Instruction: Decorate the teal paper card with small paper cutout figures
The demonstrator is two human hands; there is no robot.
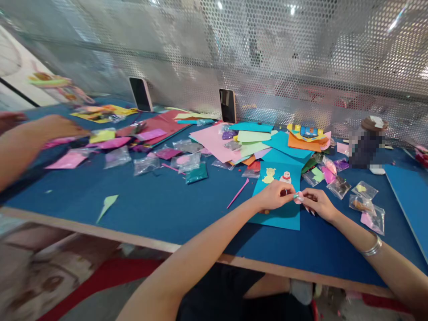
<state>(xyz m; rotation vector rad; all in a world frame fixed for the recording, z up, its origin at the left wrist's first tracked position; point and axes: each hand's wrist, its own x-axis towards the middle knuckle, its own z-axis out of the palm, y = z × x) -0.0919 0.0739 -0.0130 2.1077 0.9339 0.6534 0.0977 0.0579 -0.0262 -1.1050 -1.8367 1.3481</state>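
Observation:
My left hand [277, 195] and my right hand [318, 204] meet over the lower half of a blue paper sheet [284, 220]. Between their fingertips they pinch a small round pink piece [298, 197], soft-looking like modelling clay; its exact kind cannot be made out. On the upper part of the sheet are a yellow bear figure [269, 175] and a white snowman-like figure [286, 177] with red at its neck. My left hand partly covers more shapes below them. A purple stick tool [238, 193] lies left of the sheet.
Bags of coloured clay [197, 173] and stacked coloured papers [217, 142] spread along the table [150, 214]. Two phones [228, 106] lean against the perforated metal screen [200, 53]. More small bags [364, 190] lie at right. Another person's arm [33, 142] reaches in at left.

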